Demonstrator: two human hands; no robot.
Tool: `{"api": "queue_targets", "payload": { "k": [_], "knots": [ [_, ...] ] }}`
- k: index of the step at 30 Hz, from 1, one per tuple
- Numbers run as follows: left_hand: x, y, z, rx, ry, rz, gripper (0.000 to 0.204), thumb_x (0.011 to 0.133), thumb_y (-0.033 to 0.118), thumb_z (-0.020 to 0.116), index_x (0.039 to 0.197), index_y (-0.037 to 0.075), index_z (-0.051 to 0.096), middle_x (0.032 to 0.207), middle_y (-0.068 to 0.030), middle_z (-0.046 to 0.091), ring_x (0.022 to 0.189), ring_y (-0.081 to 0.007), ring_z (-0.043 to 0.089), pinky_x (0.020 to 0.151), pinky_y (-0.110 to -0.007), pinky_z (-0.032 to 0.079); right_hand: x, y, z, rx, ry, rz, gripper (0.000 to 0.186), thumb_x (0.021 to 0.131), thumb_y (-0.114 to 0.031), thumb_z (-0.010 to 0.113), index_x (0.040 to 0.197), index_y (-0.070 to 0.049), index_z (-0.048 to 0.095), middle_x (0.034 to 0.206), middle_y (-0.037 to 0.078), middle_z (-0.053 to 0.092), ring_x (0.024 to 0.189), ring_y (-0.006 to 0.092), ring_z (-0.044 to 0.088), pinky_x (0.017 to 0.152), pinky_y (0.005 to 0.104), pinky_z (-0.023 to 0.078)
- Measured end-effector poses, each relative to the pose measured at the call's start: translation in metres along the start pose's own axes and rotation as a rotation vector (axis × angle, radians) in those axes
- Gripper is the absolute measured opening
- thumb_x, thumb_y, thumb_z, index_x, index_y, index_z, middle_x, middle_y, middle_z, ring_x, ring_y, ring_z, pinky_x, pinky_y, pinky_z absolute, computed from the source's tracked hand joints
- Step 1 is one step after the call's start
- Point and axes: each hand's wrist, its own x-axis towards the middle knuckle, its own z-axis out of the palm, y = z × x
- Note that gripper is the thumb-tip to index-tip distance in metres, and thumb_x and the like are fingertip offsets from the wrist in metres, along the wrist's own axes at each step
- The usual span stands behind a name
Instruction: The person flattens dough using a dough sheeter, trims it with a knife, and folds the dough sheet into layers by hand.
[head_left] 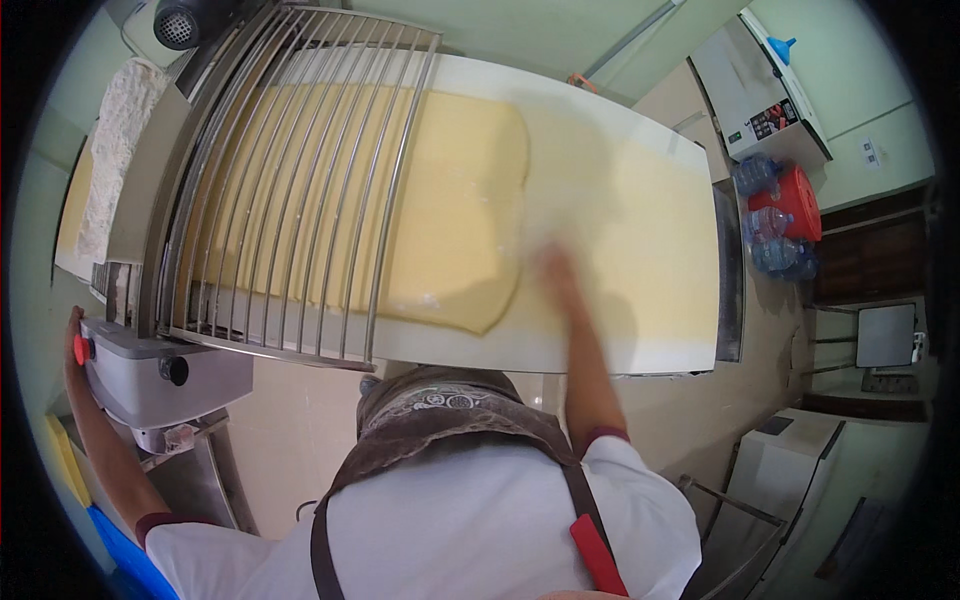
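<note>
A wide yellow sheet of dough (455, 210) lies on the white belt (650, 280) of a machine, its left part under a steel bar guard (400, 150). My left hand (76, 328) reaches to the far side of a grey control box (200, 375), at the red knob (83, 348); its fingers are too small and hidden to read. My right hand (555, 262) is smeared by motion just right of the dough's edge, above the belt, and I cannot make out its fingers.
A flour-dusted tray (118, 150) sits at the far left. At right are water jugs (775, 257), a red bucket (800, 195), a white appliance (745, 80) by the wall, a small table (885, 335) and another white unit (765, 480) behind a metal rail.
</note>
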Motion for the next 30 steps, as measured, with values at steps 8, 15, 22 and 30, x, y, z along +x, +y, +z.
{"api": "queue_targets", "payload": {
  "k": [8,15,22,30],
  "knots": [
    [0.018,-0.01,-0.007,0.09,-0.065,-0.013,0.055,0.087,0.048,0.058,0.117,0.002,0.06,0.099,-0.0036,0.06,0.09,-0.0171,0.054,0.086,-0.031,0.043,0.007,0.175,0.147,-2.826,0.044,-1.353,0.027,0.087,-0.005,0.045,0.108,-0.005,0.061,0.066,-0.001,0.043,0.057,0.0069,0.047,0.051,0.0207,0.044],
    [0.017,-0.02,0.008,0.049,-0.014,-0.001,0.054,0.087,0.047,0.059,0.116,0.002,0.061,0.099,-0.004,0.061,0.09,-0.0172,0.055,0.085,-0.032,0.044,-0.029,-0.001,-0.11,-3.505,-0.279,-0.131,0.033,0.093,-0.024,0.047,0.121,-0.008,0.058,0.078,-0.003,0.047,0.07,0.0085,0.048,0.063,0.0251,0.045],
    [0.02,-0.01,0.008,0.077,-0.009,0.009,0.053,0.086,0.046,0.059,0.115,0.002,0.061,0.099,-0.0044,0.061,0.089,-0.0173,0.055,0.084,-0.032,0.044,0.017,0.147,0.15,-2.911,0.209,-1.284,0.02,0.09,-0.011,0.046,0.095,-0.002,0.063,0.068,-0.004,0.044,0.058,0.0082,0.044,0.052,0.0241,0.04],
    [0.013,-0.024,0.006,0.081,0.028,-0.006,0.052,0.086,0.046,0.059,0.115,0.003,0.062,0.099,-0.0049,0.062,0.089,-0.0174,0.055,0.084,-0.033,0.045,-0.038,0.0,-0.016,-3.544,-0.313,-0.614,0.034,0.101,-0.027,0.042,0.097,-0.004,0.067,0.103,0.013,0.067,0.102,0.0214,0.06,0.086,0.0395,0.05]
  ]
}}
